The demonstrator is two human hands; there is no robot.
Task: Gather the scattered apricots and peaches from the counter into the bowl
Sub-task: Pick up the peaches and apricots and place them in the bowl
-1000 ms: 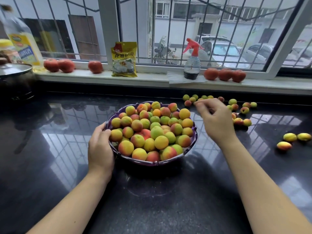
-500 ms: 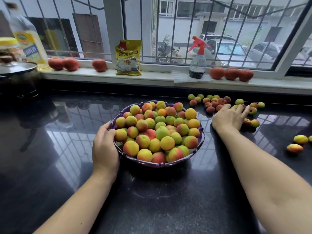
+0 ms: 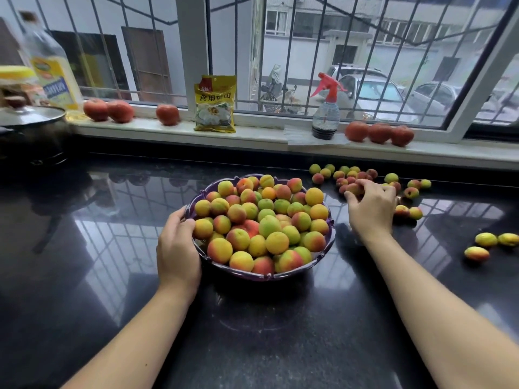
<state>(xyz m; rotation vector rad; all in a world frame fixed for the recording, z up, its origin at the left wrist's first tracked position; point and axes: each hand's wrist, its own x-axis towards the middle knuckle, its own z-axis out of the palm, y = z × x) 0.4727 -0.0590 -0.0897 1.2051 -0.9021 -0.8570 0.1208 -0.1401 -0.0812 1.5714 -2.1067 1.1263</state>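
Note:
A purple bowl (image 3: 280, 275) heaped with yellow, green and red apricots and peaches stands mid-counter. My left hand (image 3: 177, 248) grips its left rim. To the right of the bowl my right hand (image 3: 370, 207) lies among a cluster of loose fruit (image 3: 339, 174) near the back of the counter, its fingers curled round a reddish fruit (image 3: 354, 188). More fruit (image 3: 411, 193) lies just beyond and right of that hand. Three apricots (image 3: 486, 239) sit apart at the far right.
The counter (image 3: 252, 332) is glossy black stone. On the white sill stand a yellow packet (image 3: 214, 103), a red-topped spray bottle (image 3: 325, 113) and several tomatoes (image 3: 379, 133). At the far left are a lidded black pot (image 3: 31, 130) and an oil bottle (image 3: 53, 71).
My right hand went from above the bowl's right side out to the loose fruit, lay flat there, and now curls its fingers round a fruit. The left hand stayed on the rim.

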